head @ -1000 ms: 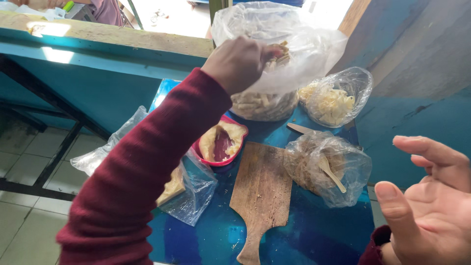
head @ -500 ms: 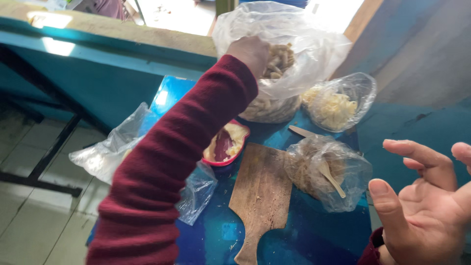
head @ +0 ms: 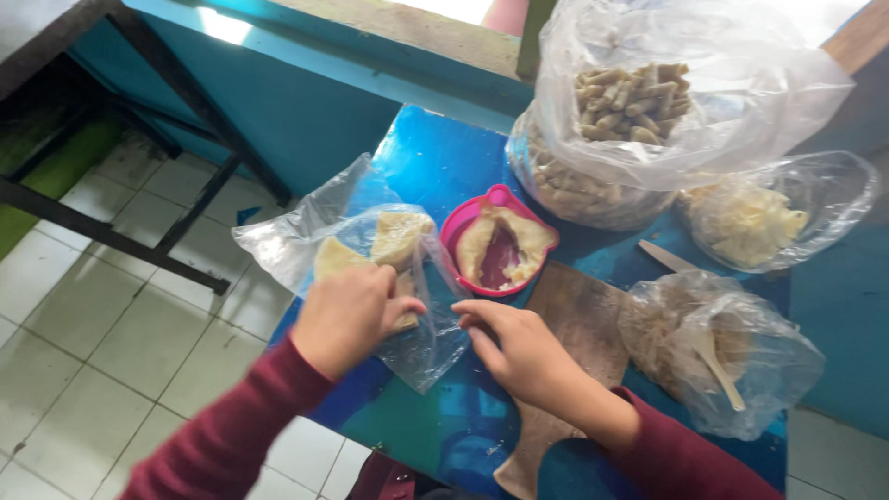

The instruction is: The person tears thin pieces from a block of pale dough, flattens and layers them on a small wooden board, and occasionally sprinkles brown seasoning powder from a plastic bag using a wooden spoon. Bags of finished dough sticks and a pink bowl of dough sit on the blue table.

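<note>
On the blue desk, the pink bowl serves as the landmark for everything around it. Left of the bowl lies a clear bag with pale wedge-shaped pieces inside. The left hand rests on this bag, its grip curled down over one wedge and the plastic, fingers bent and closed on them. Just below the bowl, the right hand reaches toward the same bag; its fingertips touch the bag's right edge, fingers fairly straight, with nothing clasped in its grip. Both arms wear dark red sleeves. The bowl itself holds a pale, folded piece with a reddish centre. Below and right of the bowl sits a wooden board, partly under the right forearm. Above and right of the bowl stands a large clear sack full of short tan sticks. Right of the bowl lies a knife, and beyond it a small bag of pale yellow shreds. Lower right of the bowl, another bag holds a wooden spoon.
</note>
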